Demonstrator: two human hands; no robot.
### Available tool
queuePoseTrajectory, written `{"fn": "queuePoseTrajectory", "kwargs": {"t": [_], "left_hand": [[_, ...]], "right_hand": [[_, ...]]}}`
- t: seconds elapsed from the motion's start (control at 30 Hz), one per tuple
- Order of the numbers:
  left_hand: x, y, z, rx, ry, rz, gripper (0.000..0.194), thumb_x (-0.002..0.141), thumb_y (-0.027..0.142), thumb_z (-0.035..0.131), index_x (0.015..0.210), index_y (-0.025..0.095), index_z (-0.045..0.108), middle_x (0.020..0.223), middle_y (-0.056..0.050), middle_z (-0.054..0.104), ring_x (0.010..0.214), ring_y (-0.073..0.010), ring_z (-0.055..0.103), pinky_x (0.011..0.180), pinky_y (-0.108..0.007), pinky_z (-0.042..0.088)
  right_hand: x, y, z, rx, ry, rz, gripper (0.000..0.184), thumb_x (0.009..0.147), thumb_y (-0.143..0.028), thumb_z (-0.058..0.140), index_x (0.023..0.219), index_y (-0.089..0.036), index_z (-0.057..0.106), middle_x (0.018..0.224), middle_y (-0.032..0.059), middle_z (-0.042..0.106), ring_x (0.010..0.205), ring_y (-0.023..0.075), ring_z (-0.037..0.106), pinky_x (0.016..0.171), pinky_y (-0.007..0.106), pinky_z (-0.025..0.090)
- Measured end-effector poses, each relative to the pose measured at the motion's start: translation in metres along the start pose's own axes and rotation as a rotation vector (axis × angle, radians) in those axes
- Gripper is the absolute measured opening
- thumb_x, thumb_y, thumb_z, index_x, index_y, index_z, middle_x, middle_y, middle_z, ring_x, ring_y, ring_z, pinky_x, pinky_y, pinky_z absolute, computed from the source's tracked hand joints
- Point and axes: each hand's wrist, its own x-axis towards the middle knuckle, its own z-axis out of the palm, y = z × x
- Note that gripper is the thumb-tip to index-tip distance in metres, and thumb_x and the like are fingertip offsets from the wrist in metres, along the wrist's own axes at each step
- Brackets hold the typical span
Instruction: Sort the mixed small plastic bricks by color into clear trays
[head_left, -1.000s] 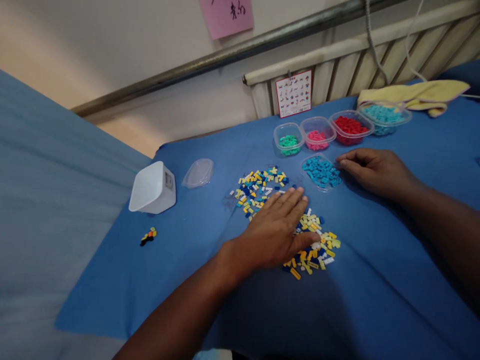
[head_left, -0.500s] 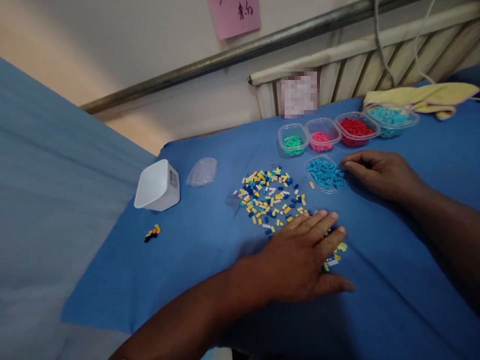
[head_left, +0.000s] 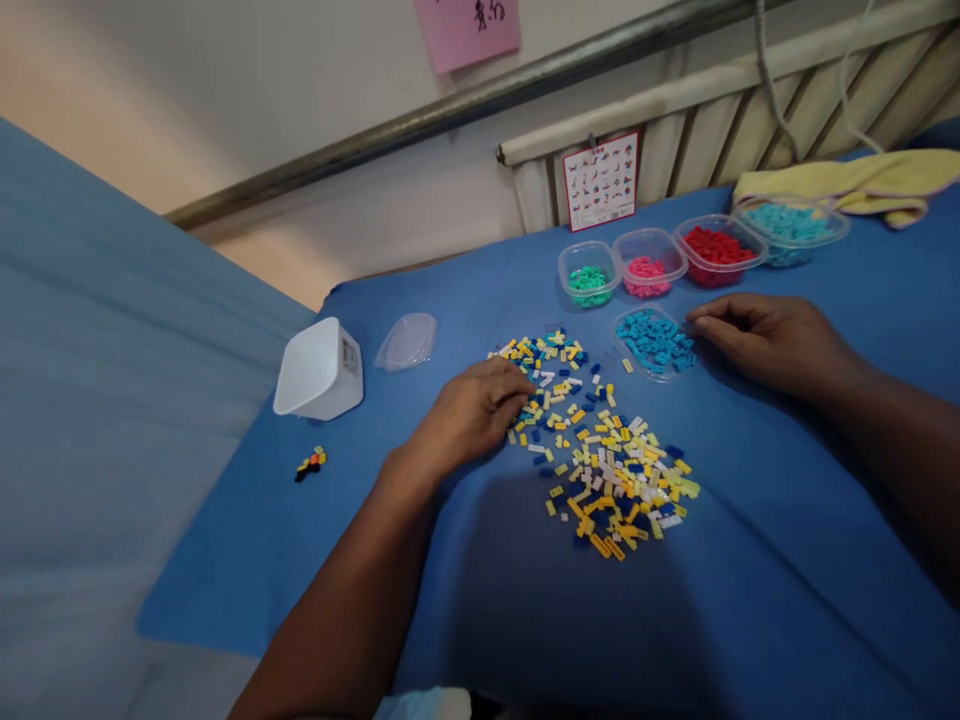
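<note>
A spread of small yellow, blue and white bricks (head_left: 600, 450) lies on the blue cloth (head_left: 750, 600). My left hand (head_left: 472, 410) rests at the spread's left edge, fingers curled down onto the bricks; whether it grips one I cannot make out. My right hand (head_left: 772, 335) lies on the cloth with fingers curled, its fingertips touching the right rim of a shallow clear lid (head_left: 652, 342) full of light-blue bricks.
Clear tubs stand in a row at the back: green bricks (head_left: 589, 275), pink bricks (head_left: 647, 265), red bricks (head_left: 716, 248), teal bricks (head_left: 787, 225). A white box (head_left: 319, 370), a clear lid (head_left: 406, 342) and a tiny brick figure (head_left: 310, 463) lie left. Yellow cloth (head_left: 855, 180) back right.
My left hand swept flat down over the bricks toward me, then lifted off and moved up-left to the spread's left edge, fingers now curled. The right hand stayed put.
</note>
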Motion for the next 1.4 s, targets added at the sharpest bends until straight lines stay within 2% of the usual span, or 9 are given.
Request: {"fn": "queuePoseTrajectory", "kwargs": {"t": [0.17, 0.33, 0.43, 0.6, 0.73, 0.9, 1.13, 1.27, 1.4], "left_hand": [[0.004, 0.004, 0.008, 0.188, -0.068, -0.009, 0.025, 0.111, 0.021, 0.057, 0.118, 0.024, 0.081, 0.123, -0.007, 0.083, 0.121, -0.0270, 0.076, 0.109, -0.046, 0.061], [0.005, 0.008, 0.004, 0.230, -0.110, -0.066, 0.021, 0.109, 0.020, 0.056, 0.114, 0.021, 0.077, 0.119, -0.008, 0.082, 0.113, -0.0272, 0.076, 0.100, -0.044, 0.062], [0.004, 0.007, 0.002, 0.227, -0.123, -0.079, 0.022, 0.107, 0.019, 0.057, 0.119, 0.021, 0.076, 0.120, -0.009, 0.080, 0.112, -0.0267, 0.075, 0.100, -0.043, 0.061], [0.000, 0.006, -0.008, 0.191, -0.078, -0.047, 0.028, 0.111, 0.024, 0.053, 0.128, 0.019, 0.074, 0.120, -0.011, 0.075, 0.110, -0.0260, 0.073, 0.099, -0.043, 0.059], [-0.006, 0.012, -0.015, 0.165, -0.193, 0.012, 0.025, 0.112, 0.024, 0.051, 0.122, 0.021, 0.074, 0.116, -0.009, 0.074, 0.105, -0.0235, 0.072, 0.094, -0.038, 0.057], [-0.007, 0.016, -0.006, 0.300, -0.265, 0.023, 0.021, 0.110, 0.020, 0.053, 0.117, 0.020, 0.072, 0.119, -0.010, 0.075, 0.108, -0.0254, 0.072, 0.091, -0.038, 0.057], [-0.004, 0.020, -0.002, 0.315, -0.306, 0.085, 0.021, 0.112, 0.020, 0.051, 0.111, 0.019, 0.072, 0.115, -0.009, 0.075, 0.102, -0.0237, 0.072, 0.086, -0.037, 0.056], [-0.004, 0.022, -0.003, 0.329, -0.310, 0.070, 0.015, 0.109, 0.018, 0.056, 0.111, 0.018, 0.071, 0.114, -0.008, 0.076, 0.103, -0.0247, 0.072, 0.089, -0.038, 0.056], [-0.004, 0.023, -0.003, 0.337, -0.325, 0.062, 0.018, 0.110, 0.018, 0.054, 0.114, 0.018, 0.072, 0.115, -0.008, 0.075, 0.107, -0.0257, 0.072, 0.091, -0.039, 0.056]], "right_hand": [[-0.001, -0.002, -0.002, -0.006, -0.003, 0.012, 0.030, 0.093, -0.045, 0.071, 0.104, -0.024, 0.088, 0.108, 0.0089, 0.089, 0.096, 0.0283, 0.079, 0.086, 0.040, 0.059], [-0.001, -0.001, -0.002, -0.009, -0.012, 0.004, 0.034, 0.092, -0.048, 0.069, 0.104, -0.023, 0.088, 0.110, 0.0098, 0.089, 0.097, 0.0278, 0.078, 0.087, 0.040, 0.058], [0.000, 0.000, -0.001, 0.000, -0.005, -0.001, 0.039, 0.089, -0.053, 0.068, 0.103, -0.024, 0.088, 0.108, 0.0097, 0.088, 0.097, 0.0292, 0.079, 0.088, 0.042, 0.059], [0.001, -0.002, -0.002, -0.012, -0.001, 0.003, 0.046, 0.083, -0.061, 0.066, 0.100, -0.025, 0.089, 0.105, 0.0099, 0.088, 0.096, 0.0336, 0.080, 0.086, 0.046, 0.060], [0.001, -0.004, -0.003, -0.011, -0.008, 0.005, 0.046, 0.083, -0.061, 0.066, 0.100, -0.024, 0.088, 0.105, 0.0099, 0.088, 0.096, 0.0336, 0.080, 0.087, 0.047, 0.061], [0.000, -0.006, -0.003, -0.018, 0.001, 0.010, 0.048, 0.083, -0.061, 0.065, 0.100, -0.024, 0.089, 0.104, 0.0104, 0.088, 0.095, 0.0330, 0.080, 0.086, 0.046, 0.060], [-0.001, -0.005, -0.004, -0.028, -0.002, -0.002, 0.044, 0.085, -0.059, 0.066, 0.100, -0.024, 0.088, 0.104, 0.0107, 0.088, 0.093, 0.0317, 0.079, 0.084, 0.045, 0.059], [-0.001, -0.004, -0.004, -0.042, -0.004, -0.008, 0.041, 0.086, -0.056, 0.066, 0.101, -0.024, 0.088, 0.104, 0.0106, 0.088, 0.093, 0.0310, 0.079, 0.085, 0.044, 0.059], [-0.001, -0.003, -0.003, -0.034, -0.003, -0.012, 0.040, 0.088, -0.055, 0.067, 0.102, -0.023, 0.087, 0.105, 0.0103, 0.088, 0.093, 0.0301, 0.078, 0.084, 0.043, 0.059]]}}
